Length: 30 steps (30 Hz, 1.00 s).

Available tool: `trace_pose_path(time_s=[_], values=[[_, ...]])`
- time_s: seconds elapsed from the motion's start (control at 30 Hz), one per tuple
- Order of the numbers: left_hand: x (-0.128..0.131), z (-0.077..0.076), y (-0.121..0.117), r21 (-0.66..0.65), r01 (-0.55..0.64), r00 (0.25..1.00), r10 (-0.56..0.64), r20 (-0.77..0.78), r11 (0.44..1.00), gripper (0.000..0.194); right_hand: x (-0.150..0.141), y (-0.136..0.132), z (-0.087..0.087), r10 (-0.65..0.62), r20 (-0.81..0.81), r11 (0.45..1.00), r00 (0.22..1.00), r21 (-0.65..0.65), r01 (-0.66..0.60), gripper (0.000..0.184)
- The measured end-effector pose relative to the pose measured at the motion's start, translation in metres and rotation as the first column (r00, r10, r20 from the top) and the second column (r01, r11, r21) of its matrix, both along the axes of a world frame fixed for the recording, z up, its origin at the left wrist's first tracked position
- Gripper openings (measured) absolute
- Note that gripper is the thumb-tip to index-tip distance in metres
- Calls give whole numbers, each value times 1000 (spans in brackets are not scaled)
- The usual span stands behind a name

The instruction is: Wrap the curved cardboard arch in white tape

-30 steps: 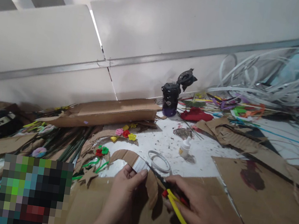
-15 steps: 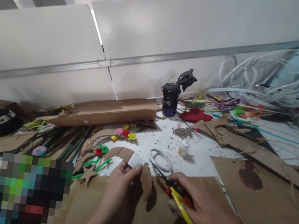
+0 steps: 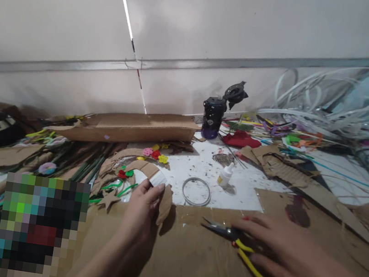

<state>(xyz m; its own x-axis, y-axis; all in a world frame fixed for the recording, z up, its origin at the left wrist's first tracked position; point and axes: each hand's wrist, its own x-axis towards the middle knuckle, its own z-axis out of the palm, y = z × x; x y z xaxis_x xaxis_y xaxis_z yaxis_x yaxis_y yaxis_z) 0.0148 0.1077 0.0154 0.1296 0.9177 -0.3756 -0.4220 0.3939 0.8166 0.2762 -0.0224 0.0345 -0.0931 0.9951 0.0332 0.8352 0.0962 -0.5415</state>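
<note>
My left hand (image 3: 145, 202) is closed on a cut cardboard piece (image 3: 165, 205), pinched between thumb and fingers; a curved cardboard strip with a white end (image 3: 147, 168) reaches behind the fingertips. On the brown cardboard sheet (image 3: 186, 264) lie pliers with yellow handles (image 3: 226, 232), their thin dark jaws slightly apart and pointing left. Over the handles, my right hand (image 3: 279, 245) has its fingers stretched and apart, a little blurred; whether it still touches them I cannot tell. Beyond the sheet's edge lies a thin silvery ring (image 3: 194, 204).
A small white bottle (image 3: 225, 174) stands past the ring. Farther back are a dark bottle with its lid up (image 3: 213, 117), a red cloth-like thing (image 3: 241, 139) and a cardboard trough (image 3: 137, 129). Small flowers (image 3: 156, 154) and a cardboard star (image 3: 108, 200) lie at left, white strips (image 3: 315, 98) at right.
The pliers have gone from my right hand's grasp to lying on the cardboard, and its fingers have opened. My left hand has shifted left with the cardboard piece. The ring now lies flatter.
</note>
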Motion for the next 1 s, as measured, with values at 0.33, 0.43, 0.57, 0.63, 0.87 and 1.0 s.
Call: trace_pose_path(time_s=[0.33, 0.43, 0.57, 0.63, 0.87, 1.0], values=[[2, 13, -5, -79, -8, 999, 5, -37, 997, 27, -37, 92, 11, 254, 237, 943, 938, 153, -294, 37], [0, 16, -5, -72, -1, 999, -2, -33, 997, 29, -60, 123, 2, 360, 287, 893, 888, 168, -417, 33], [-4, 12, -1, -96, 18, 1000, -18, 0, 995, 48, -69, 143, -9, 364, 425, 879, 829, 138, -457, 15], [-5, 9, 1, -105, 20, 1000, -19, 16, 994, 59, -65, 147, -12, 361, 459, 877, 812, 128, -462, 15], [-5, 7, 2, 63, 115, 993, -116, 23, 991, 67, -39, 142, -5, 309, 332, 893, 891, 221, -391, 17], [-3, 4, 2, 102, 136, 990, -140, 31, 985, 66, -34, 137, 3, 284, 51, 934, 957, 211, -288, 21]])
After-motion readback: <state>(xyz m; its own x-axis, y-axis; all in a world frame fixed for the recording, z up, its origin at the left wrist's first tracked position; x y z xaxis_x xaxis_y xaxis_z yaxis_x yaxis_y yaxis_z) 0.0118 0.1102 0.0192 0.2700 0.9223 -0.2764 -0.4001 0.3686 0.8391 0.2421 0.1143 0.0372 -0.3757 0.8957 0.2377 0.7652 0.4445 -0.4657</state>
